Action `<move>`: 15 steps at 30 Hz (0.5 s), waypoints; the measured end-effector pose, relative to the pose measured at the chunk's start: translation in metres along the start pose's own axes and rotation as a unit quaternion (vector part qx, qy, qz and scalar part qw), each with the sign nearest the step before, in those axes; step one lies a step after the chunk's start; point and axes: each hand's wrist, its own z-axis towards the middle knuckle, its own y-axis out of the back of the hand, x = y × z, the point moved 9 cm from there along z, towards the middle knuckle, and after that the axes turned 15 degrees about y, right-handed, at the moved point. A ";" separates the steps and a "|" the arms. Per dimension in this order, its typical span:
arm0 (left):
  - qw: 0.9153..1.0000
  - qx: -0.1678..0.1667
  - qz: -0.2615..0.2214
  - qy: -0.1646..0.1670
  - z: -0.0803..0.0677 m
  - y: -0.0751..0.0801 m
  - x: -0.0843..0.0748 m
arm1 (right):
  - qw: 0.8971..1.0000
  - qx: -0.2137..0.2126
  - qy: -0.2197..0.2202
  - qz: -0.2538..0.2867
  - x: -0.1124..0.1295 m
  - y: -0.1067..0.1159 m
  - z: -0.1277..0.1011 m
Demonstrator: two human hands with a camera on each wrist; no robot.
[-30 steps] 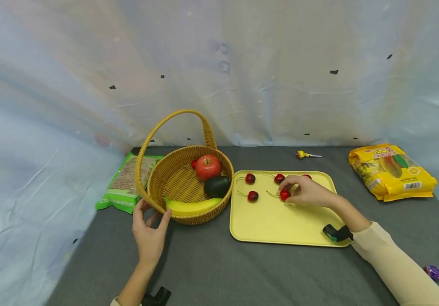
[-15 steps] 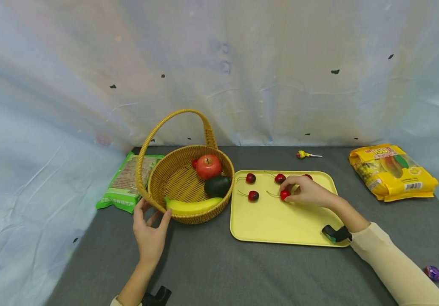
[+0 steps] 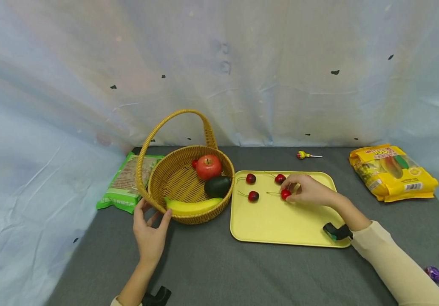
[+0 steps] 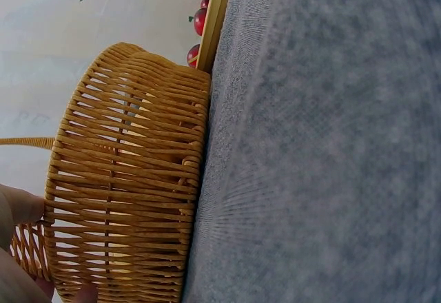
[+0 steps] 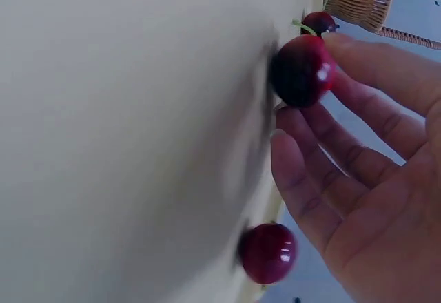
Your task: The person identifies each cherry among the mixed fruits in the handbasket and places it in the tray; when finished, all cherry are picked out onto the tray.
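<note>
My left hand (image 3: 149,238) grips the near left rim of a wicker basket (image 3: 165,168), thumb in front, at the foot of its arched handle. Inside lie a banana (image 3: 192,207), an apple (image 3: 208,167), a dark green oval fruit (image 3: 217,186) and a small red round thing (image 3: 194,164). My right hand (image 3: 311,191) pinches a red cherry (image 5: 300,72) between thumb and fingers, low over the yellow tray (image 3: 273,225). Other cherries on the tray include one at the back left (image 3: 250,178), one below it (image 3: 253,196) and another (image 5: 269,253) beside my right fingers.
A green-edged bag (image 3: 121,182) lies left of the basket, touching or close to it. At the right stands a yellow food packet (image 3: 393,172). One lollipop (image 3: 307,155) lies behind the tray, and a purple-wrapped lollipop (image 3: 437,274) near the right edge. A hanging sheet (image 3: 242,85) closes the back.
The cherry at my right fingers has shifted slightly right and its stem lies straighter. My left hand and the basket have stayed in place.
</note>
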 end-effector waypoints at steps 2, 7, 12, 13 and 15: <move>1.000 0.001 -0.002 0.010 0.001 0.001 0.011 | 1.000 0.003 0.005 -0.009 0.003 0.004 0.005; 1.000 0.003 -0.001 0.027 0.004 0.003 0.027 | 0.999 0.010 0.049 0.001 0.028 0.011 0.039; 1.000 0.006 -0.004 0.018 0.003 0.004 0.027 | 0.991 0.010 0.118 0.056 0.070 -0.004 0.109; 1.000 0.006 -0.004 0.017 0.003 0.003 0.027 | 0.989 0.009 0.131 0.067 0.079 -0.010 0.126; 1.000 0.004 0.000 0.014 0.003 0.004 0.025 | 0.984 0.011 0.158 0.085 0.096 -0.022 0.159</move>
